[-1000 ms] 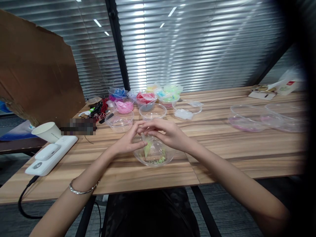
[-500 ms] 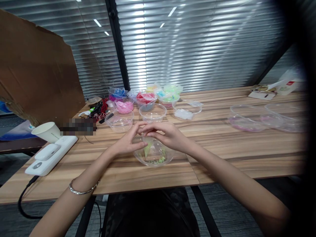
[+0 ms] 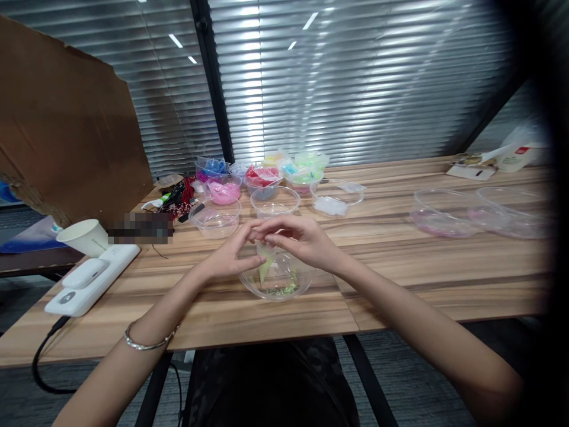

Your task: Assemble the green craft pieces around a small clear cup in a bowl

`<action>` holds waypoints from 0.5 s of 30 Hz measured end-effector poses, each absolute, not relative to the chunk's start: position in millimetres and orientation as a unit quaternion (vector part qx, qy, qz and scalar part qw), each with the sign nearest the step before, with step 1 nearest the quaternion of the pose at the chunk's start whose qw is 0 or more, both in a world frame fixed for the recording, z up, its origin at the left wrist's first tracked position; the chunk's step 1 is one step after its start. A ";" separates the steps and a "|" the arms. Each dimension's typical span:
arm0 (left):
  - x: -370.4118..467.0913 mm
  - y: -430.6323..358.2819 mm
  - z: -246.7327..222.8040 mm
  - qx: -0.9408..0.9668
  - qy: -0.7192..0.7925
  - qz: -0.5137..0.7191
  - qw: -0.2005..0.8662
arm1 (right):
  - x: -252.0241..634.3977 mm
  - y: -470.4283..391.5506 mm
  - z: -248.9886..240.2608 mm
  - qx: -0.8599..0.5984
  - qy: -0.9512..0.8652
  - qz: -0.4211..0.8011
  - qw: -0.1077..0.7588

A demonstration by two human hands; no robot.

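Observation:
A small clear plastic bag [image 3: 265, 268] with pale green contents hangs over a round clear plastic bowl [image 3: 276, 296]. At its upper end my left hand [image 3: 237, 252] is closed, with the fingertips meeting those of my right hand [image 3: 302, 240]. The right fingers are bent over the same spot, pinched at the top of the bag. My knuckles hide the bag's mouth and the exact grip. Small green bits [image 3: 288, 286] lie along the bottom of the bowl.
Behind stand clear bowls [image 3: 275, 201], one with pink material [image 3: 223, 193] and one with red [image 3: 263, 175]. To the left are a paper cup [image 3: 84, 237], a white power strip [image 3: 95, 279] and a cardboard sheet [image 3: 66, 118]. Two clear containers [image 3: 444, 228] stand right.
My right hand has risen very slightly at the top of the bag. My left hand stays nearly where it was, and the bag still hangs over the bowl.

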State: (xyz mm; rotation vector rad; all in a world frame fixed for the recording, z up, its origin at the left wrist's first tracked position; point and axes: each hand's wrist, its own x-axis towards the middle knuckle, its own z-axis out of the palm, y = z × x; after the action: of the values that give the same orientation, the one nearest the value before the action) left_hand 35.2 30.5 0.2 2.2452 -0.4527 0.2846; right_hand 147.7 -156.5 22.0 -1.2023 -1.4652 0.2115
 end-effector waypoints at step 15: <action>35.2 29.7 0.6 0.886 -0.184 0.104 0.412 | 149.4 -155.3 20.3 -0.487 -0.591 0.180 0.618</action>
State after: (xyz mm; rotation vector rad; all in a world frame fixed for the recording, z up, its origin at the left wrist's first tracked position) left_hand 35.2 29.7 0.6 2.2293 -0.4634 0.2617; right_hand 149.4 -155.3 20.3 -1.1209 -1.3599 0.4149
